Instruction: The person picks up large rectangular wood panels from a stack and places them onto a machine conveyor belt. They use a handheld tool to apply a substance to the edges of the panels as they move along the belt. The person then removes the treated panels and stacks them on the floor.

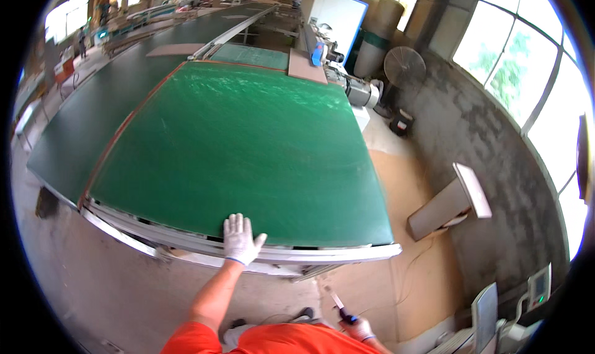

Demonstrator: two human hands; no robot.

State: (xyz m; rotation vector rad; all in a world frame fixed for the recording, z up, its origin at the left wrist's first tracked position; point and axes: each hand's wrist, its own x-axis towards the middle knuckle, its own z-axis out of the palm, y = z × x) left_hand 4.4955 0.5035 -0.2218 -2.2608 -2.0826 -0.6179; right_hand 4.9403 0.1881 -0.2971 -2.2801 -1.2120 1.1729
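My left hand [242, 240], in a white glove, lies flat at the front edge of a green conveyor belt [248, 149], fingers spread and pointing away from me. Low on the right, beside my body, my right hand [359, 331] is also gloved. It is closed round the dark handle of a knife-like tool [338, 303], whose narrow pale blade points away to the upper left. Whether that blade is a knife's or a scraper's I cannot tell. A metal rail [322, 253] runs along the belt's near end.
A darker conveyor [93, 115] runs alongside on the left. A brown board [306, 67] and a motor [361, 92] sit at the belt's far right. A box-like stand [440, 211] leans by the right wall, with a fan [405, 66] farther back. A scale display [539, 286] stands lower right.
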